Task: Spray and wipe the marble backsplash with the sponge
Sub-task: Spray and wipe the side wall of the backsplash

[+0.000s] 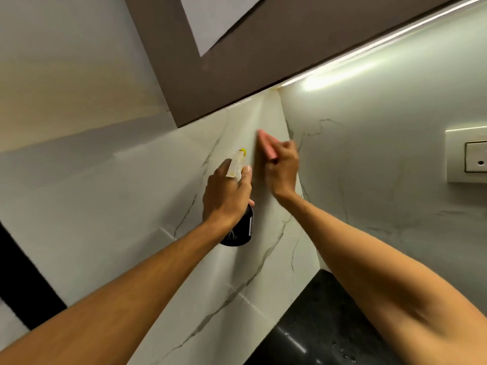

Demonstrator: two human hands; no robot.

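White veined marble backsplash (147, 206) meets a corner, where the right hand (283, 171) presses the pink sponge (266, 143) flat to wipe, while the left hand (226, 196) grips the spray bottle (238, 227) ready nearby.

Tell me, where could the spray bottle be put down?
The black countertop, below the right forearm and beside the marble backsplash, shows a bare patch. Higher up is crowded: the left hand grips the spray bottle and the right hand presses the pink sponge on the marble.
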